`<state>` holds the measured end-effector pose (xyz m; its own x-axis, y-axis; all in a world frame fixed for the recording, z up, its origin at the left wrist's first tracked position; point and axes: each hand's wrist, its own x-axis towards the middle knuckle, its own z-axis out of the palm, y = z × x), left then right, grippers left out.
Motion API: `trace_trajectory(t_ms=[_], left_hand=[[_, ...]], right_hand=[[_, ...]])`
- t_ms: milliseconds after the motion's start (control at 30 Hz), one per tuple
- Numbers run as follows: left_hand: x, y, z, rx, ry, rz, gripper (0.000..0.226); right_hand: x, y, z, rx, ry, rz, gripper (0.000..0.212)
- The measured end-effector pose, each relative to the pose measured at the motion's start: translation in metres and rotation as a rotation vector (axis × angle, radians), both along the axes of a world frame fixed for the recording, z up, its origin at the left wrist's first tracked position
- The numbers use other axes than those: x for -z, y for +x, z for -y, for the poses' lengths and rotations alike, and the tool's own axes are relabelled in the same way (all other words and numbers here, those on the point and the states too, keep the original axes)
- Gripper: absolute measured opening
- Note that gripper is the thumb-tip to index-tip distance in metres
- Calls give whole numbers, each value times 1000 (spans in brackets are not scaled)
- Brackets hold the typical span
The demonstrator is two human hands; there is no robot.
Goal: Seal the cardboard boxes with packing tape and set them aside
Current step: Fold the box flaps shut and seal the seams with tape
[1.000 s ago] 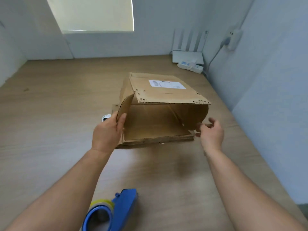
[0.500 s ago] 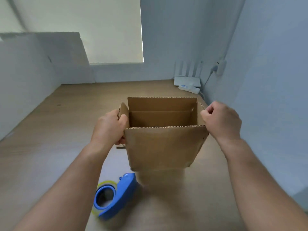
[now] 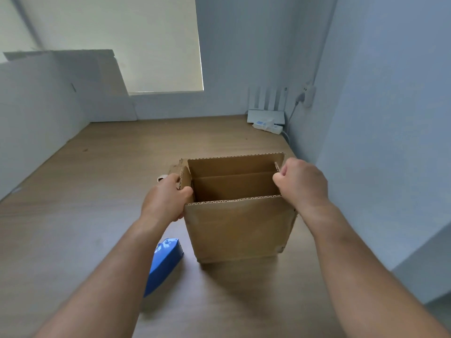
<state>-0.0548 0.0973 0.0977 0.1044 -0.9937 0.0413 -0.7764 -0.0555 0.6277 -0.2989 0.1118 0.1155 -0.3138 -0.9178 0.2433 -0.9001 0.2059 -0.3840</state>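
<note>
The box (image 3: 238,228) stands open between your hands, long side across you. Left hand (image 3: 163,201) grips its left flap (image 3: 185,178), right hand (image 3: 301,184) its right; dispenser (image 3: 166,262) lies nearer your left.

Soft, cool daylight spreads from the pale window (image 3: 146,45) at the back. The cardboard box (image 3: 239,228) throws a faint shadow toward the camera across the worktop (image 3: 73,215). Wide-angle distortion bends the edges, and detail is slightly soft.

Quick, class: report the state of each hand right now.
Left hand: closed, gripping the cardboard box by its left flap.
Right hand: closed, gripping its right flap.
</note>
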Motion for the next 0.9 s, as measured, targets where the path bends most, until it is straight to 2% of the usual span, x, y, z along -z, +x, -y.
trace_trajectory(t_ms=[100, 167, 233, 300, 400, 433, 533, 600, 700, 767, 900], left_hand=[[3, 0, -2, -8, -96, -136, 29], [4, 0, -6, 76, -152, -352, 27], [6, 1, -12, 212, -97, -513, 45], [13, 6, -17, 348, 5, -497, 63], [31, 16, -14, 425, 126, -366, 66], [34, 17, -13, 405, 142, -383, 62], [38, 11, -5, 240, 62, -424, 31], [42, 6, 3, 176, -21, -313, 38], [52, -2, 11, 166, -110, -240, 63], [57, -9, 14, 99, -144, -250, 73], [60, -17, 17, -44, -100, -374, 90]], right_hand=[[2, -2, 8, -14, 4, 71, 17], [5, -4, 13, -28, 10, 144, 15], [8, -5, 15, -43, 15, 183, 14], [12, -7, 18, -61, 48, 196, 17], [17, -13, 25, -76, 106, 328, 37], [18, -15, 27, -72, 105, 388, 43], [23, -20, 30, 7, 26, 539, 60], [27, -19, 28, -32, -7, 560, 69], [34, -18, 32, -158, 26, 440, 57], [35, -19, 37, -120, 29, 447, 39], [49, -25, 36, -57, 82, 417, 30]])
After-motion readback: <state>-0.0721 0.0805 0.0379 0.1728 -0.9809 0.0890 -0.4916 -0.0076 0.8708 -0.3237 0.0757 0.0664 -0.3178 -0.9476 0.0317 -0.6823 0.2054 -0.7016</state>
